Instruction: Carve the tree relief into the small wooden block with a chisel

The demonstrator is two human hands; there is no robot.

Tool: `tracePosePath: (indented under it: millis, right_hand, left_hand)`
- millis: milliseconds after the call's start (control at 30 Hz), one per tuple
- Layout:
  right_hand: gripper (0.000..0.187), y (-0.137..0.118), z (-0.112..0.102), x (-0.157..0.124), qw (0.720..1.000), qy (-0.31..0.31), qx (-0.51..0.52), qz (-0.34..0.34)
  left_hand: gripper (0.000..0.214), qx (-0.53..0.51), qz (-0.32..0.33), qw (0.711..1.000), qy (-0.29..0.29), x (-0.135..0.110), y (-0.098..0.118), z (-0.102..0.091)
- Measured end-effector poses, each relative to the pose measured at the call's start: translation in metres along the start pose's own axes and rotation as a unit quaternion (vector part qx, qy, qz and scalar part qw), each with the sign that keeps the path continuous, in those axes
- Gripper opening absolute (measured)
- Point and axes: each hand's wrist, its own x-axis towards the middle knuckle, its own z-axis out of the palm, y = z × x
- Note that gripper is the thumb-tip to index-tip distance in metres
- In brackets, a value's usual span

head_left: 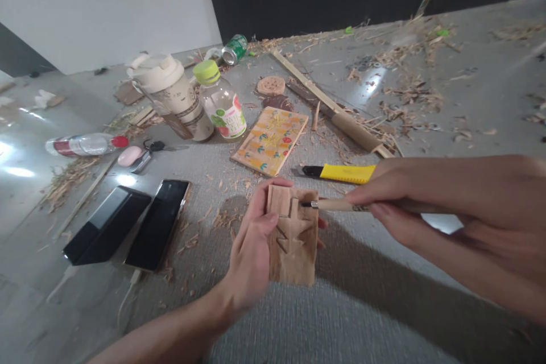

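In the head view my left hand [252,239] is wrapped round a small wooden block [294,264], thumb on its left edge and fingertips showing at the right. A tree-like shape with pointed side branches is carved in relief on its face. My right hand [409,205] pinches a slim paintbrush [333,205] with a pale wooden handle, silver ferrule and dark tip. The brush tip is at the upper part of the carving; whether it touches the wood I cannot tell. Just beyond my right fingers lies a yellow utility knife [347,173].
A patterned notebook [271,142], a juice bottle [224,105] and a lidded cup [170,99] stand or lie beyond my hands. Two phones [157,224] with cables are at left, near a fallen bottle [87,144]. Wooden strips [315,88], a green can [234,49] and wood shavings are scattered about.
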Motion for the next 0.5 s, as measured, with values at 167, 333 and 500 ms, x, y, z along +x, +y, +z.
tracePosePath:
  millis: [167,333,500]
  right_hand:
    - [0.021,-0.0009,0.0010,0.0009,1.000,-0.015,0.022,0.014]
    - [0.020,0.0020,0.0019,0.0025,0.998,-0.028,0.046,0.026]
    - [0.020,0.0038,0.0039,0.0018,0.998,-0.028,0.045,0.030]
  left_hand:
    - [0.032,-0.021,0.005,1.000,0.003,0.0010,0.0017,0.0054]
    - [0.031,-0.029,-0.005,1.000,-0.003,0.0014,0.0033,0.0081]
    - [0.031,-0.010,-0.005,1.000,0.017,-0.0003,0.0015,0.0039]
